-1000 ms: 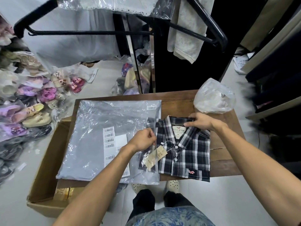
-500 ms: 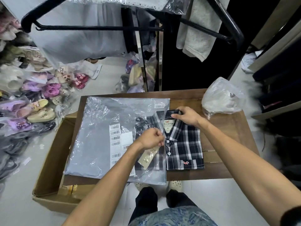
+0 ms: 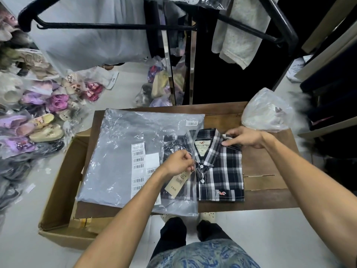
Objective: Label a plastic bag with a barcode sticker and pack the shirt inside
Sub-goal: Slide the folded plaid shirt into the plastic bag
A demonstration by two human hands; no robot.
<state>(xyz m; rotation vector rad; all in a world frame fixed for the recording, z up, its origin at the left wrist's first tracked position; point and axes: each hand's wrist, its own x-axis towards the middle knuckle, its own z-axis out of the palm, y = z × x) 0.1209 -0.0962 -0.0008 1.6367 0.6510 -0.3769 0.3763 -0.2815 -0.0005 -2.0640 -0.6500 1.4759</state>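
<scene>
A folded black-and-white plaid shirt (image 3: pixel 222 171) lies on the wooden table (image 3: pixel 266 165), its left part inside the mouth of a clear plastic bag (image 3: pixel 119 161). A barcode sticker (image 3: pixel 192 123) sits at the bag's far right corner. My left hand (image 3: pixel 178 163) pinches the bag's open edge over the shirt's buttons, above a tan price tag (image 3: pixel 174 185). My right hand (image 3: pixel 245 137) grips the shirt's right shoulder by the collar. A sheet of barcode stickers (image 3: pixel 138 165) lies under or inside the bag.
A crumpled white plastic bag (image 3: pixel 268 111) sits at the table's far right corner. An open cardboard box (image 3: pixel 58 200) stands at the left of the table. Bagged slippers (image 3: pixel 38 120) pile on the floor to the left. A black clothes rack (image 3: pixel 173 26) stands behind.
The shirt has slid left, further into the bag's mouth. My right hand moved from the collar's middle to the right shoulder; my left hand still holds the bag's edge.
</scene>
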